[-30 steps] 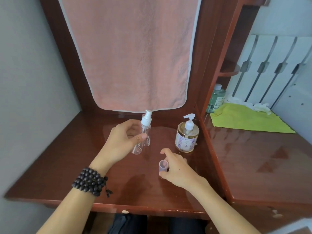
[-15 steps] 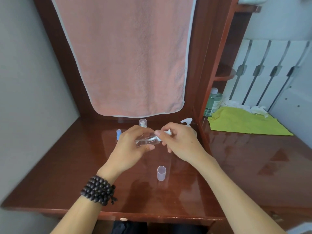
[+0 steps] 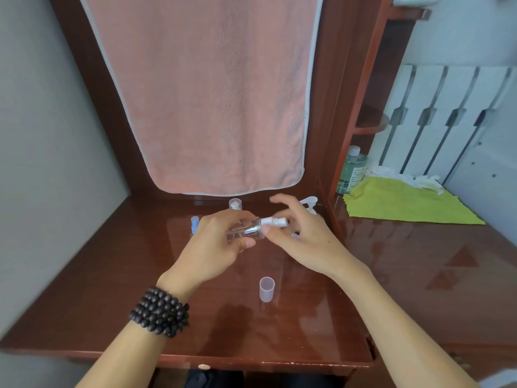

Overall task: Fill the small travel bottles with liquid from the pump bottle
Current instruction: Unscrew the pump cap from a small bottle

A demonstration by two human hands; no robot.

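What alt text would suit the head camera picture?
Two bare hands hold a small clear travel bottle sideways above a wooden desk; the left hand grips its body, the right hand pinches its white pump top.

A clear travel bottle [image 3: 246, 230] with a white spray top [image 3: 275, 221] lies on its side, held above the desk [image 3: 117, 275]. Its clear cap [image 3: 266, 289] stands open-end up nearby. The pump bottle [image 3: 309, 204] stands behind, mostly hidden.

pump bottle [image 3: 310, 206] mostly hidden behind right hand [image 3: 303, 238], small blue bottle [image 3: 194, 222] partly hidden
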